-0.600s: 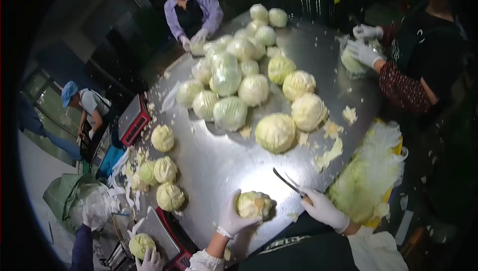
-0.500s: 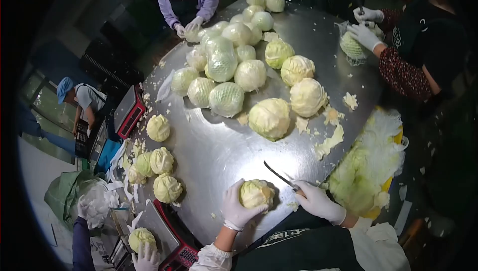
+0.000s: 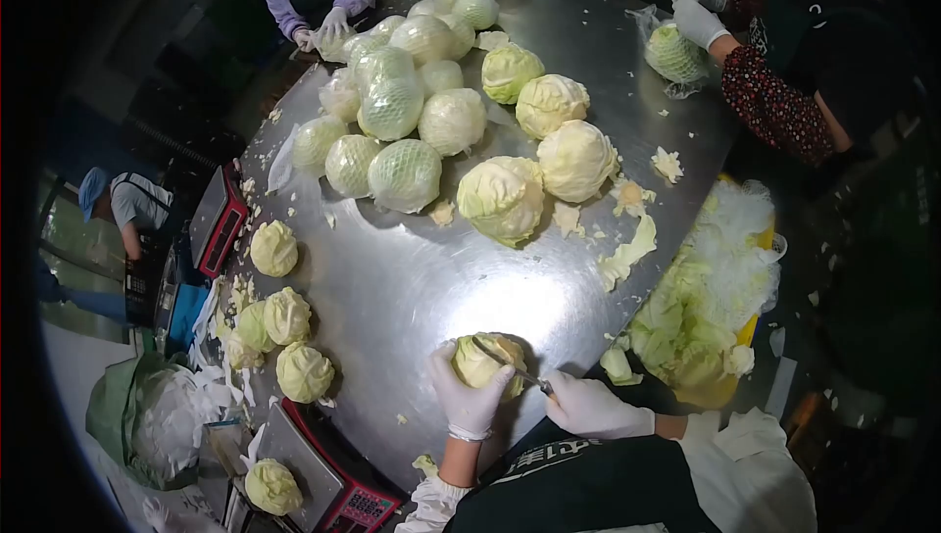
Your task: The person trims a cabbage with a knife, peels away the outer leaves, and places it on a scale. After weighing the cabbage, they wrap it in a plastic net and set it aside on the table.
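Note:
My left hand, in a white glove, is wrapped round the near left side of a trimmed cabbage at the table's near edge. A knife with a thin dark blade is gripped in my gloved right hand. Its blade lies across the top of this cabbage, the tip pointing up and left. Part of the cabbage is hidden behind my left thumb and fingers. A loose green leaf is at the table edge beyond my right hand.
Wrapped cabbages are heaped at the far side, with bare cabbages beside them. More cabbages line the left edge near a red scale. A yellow bin holds leaves at right. Two co-workers handle cabbages across the metal table.
The knife has moved left, from beside the cabbage onto its top. At lower left, another person's gloved hand has left the cabbage on the scale. The whole view has shifted slightly.

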Action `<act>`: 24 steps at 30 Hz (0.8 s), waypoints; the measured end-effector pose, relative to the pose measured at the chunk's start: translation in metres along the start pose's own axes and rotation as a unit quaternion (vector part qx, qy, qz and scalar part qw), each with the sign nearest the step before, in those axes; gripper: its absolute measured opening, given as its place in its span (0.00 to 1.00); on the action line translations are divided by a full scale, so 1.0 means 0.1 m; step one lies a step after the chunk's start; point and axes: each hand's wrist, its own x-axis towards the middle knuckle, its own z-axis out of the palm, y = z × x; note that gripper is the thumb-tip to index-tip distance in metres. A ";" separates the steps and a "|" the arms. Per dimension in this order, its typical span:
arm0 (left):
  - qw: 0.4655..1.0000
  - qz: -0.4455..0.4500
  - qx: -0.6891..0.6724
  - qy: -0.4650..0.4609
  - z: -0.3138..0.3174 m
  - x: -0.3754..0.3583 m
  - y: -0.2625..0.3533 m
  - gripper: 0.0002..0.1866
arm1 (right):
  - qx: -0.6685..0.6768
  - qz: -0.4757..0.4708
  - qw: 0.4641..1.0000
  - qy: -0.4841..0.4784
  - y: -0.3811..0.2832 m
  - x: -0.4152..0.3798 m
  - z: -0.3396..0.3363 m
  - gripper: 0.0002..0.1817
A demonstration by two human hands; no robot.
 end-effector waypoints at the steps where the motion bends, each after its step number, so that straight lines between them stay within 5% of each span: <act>1: 1.000 0.018 0.026 0.000 0.01 0.00 0.03 0.44 | -0.026 0.002 1.000 0.011 -0.02 0.03 -0.03 0.15; 14: 0.994 -0.007 0.108 0.024 0.12 0.07 0.26 0.39 | -0.048 0.007 0.997 0.061 0.14 0.46 0.01 0.17; 17: 0.985 0.067 0.157 0.035 0.12 0.03 0.19 0.40 | 0.003 0.048 0.999 0.021 0.11 0.36 0.01 0.18; 24: 0.985 0.059 0.158 0.031 0.11 -0.11 0.16 0.41 | -0.005 0.051 0.998 0.025 0.40 0.69 0.06 0.20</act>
